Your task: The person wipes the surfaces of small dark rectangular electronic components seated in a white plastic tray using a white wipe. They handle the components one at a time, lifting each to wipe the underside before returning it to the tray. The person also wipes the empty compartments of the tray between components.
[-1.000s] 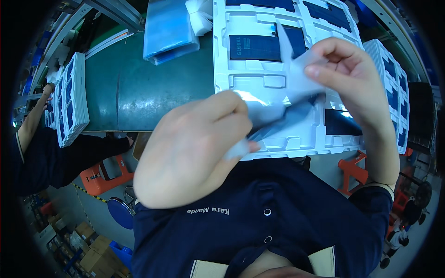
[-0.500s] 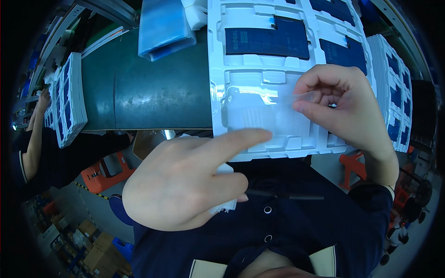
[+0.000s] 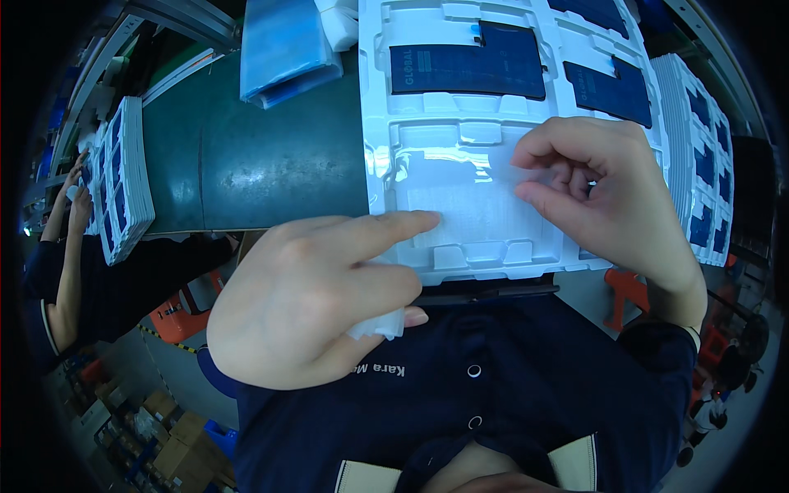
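My right hand (image 3: 604, 193) is closed in a pinch on a thin translucent film piece (image 3: 532, 173) above a compartment of the white plastic tray (image 3: 380, 164). That compartment holds no dark battery; its shiny floor shows a faint ribbed patch. My left hand (image 3: 308, 300) has its index finger stretched over the compartment's near left part, while its other fingers curl round a white crumpled wad (image 3: 382, 326), mostly hidden. Whether the fingertip touches the tray I cannot tell. Flat black batteries (image 3: 468, 72) lie in the tray's farther and right compartments.
A blue clear plastic bag (image 3: 288, 57) lies on the green work surface (image 3: 263, 156). Stacked trays stand at the right (image 3: 699, 156) and left (image 3: 125, 181). A co-worker's arms (image 3: 72, 214) reach to the left stack. A slim dark rod-like thing (image 3: 501, 291) shows below the tray's near edge.
My left hand has moved left, its index finger drawing back slightly over the compartment. My right hand keeps its pinch almost in place. The slim dark thing appears closer to the tray.
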Tool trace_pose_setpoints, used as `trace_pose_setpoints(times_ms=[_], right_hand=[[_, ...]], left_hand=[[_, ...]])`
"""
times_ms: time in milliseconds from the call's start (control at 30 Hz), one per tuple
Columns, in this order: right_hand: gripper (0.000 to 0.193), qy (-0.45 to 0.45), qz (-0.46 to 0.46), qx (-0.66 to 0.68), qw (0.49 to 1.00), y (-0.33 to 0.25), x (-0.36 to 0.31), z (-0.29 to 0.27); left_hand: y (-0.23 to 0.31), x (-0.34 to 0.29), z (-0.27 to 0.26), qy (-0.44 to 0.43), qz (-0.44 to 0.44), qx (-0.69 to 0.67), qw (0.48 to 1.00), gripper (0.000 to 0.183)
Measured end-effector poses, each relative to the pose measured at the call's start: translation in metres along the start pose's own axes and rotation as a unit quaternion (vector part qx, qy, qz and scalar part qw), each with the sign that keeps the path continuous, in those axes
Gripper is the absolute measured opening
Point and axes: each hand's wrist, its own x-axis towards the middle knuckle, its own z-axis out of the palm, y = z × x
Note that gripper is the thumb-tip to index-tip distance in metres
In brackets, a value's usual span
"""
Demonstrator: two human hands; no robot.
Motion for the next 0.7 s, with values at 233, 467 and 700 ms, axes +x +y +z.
trace_pose_setpoints(times_ms=[233, 467, 700], right_hand=[[0.041, 0.041, -0.033, -0.058, 0.997, 0.016, 0.008, -0.015], [0.024, -0.069, 0.099, 0.152, 0.981, 0.007, 0.015, -0.03], [0.02, -0.237, 0.058, 0.03, 0.969, 0.002, 0.041, -0.045]], left_hand=[[-0.014, 0.021, 0.0, 0.068, -0.027, -0.096, 0.993, 0.018], [-0.012, 0.034, 0.01, 0.102, -0.051, -0.01, 0.993, 0.023], [-0.017, 0.03, -0.002, 0.017, -0.053, -0.008, 0.998, 0.029]])
